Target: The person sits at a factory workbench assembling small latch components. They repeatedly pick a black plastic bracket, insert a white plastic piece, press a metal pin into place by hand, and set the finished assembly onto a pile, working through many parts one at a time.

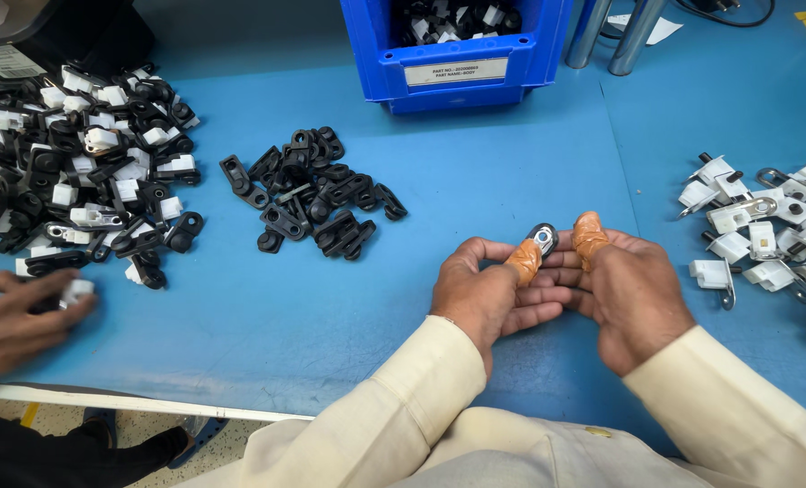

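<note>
Head view: I am looking down on a blue counter (240, 298) with both of my hands over its near edge, a little right of the middle.
Counter: blue surface, carrying every pile listed below.
Blue bin: a plastic bin (457, 54) stands at the far edge, middle, with small black and white parts inside.
Mixed pile: a broad heap of black and white parts (77, 154) covers the far left corner area.
White pile: white parts with metal clips (764, 226) lie along the right edge, well apart from my hands.
Black pile: a smaller cluster of black brackets (312, 194) sits between the mixed pile and my hands, toward the far side.
Metal legs: two shiny tubes (624, 32) stand at the far edge, right of the bin.
Co-worker's hand: another person's hand (18, 316) rests at the left edge, touching a white part at the foot of the mixed pile.
Left hand: my left hand (489, 294) is palm up, fingers curled, thumb in an orange cot pressing the small part.
Right hand: my right hand (633, 294) is closed beside it, its orange-capped thumb just beside the part.
Small part: a black piece with a silvery face (542, 239) is pinched at my fingertips, above the counter.
</note>
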Demonstrator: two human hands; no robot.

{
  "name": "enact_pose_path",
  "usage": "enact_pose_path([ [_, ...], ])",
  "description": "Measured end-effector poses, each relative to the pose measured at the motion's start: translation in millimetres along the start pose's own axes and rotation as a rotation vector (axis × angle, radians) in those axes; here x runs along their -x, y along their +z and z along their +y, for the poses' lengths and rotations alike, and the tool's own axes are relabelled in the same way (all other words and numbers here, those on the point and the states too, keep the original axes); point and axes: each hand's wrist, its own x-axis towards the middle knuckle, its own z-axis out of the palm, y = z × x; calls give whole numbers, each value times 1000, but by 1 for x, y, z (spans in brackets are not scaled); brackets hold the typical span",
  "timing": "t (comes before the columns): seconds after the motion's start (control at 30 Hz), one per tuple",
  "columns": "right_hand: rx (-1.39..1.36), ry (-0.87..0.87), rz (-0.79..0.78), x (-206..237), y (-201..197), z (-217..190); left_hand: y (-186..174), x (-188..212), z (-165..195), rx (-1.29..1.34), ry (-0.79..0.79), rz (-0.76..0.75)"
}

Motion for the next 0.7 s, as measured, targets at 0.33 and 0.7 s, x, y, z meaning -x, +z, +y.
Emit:
enact_pose_path([
  [0.33, 93, -119, 12, -16, 2, 15, 7, -4, -3, 25, 8, -38],
  [0.7, 6, 0, 9, 7, 12, 4, 5, -7, -3, 156, -26, -59],
])
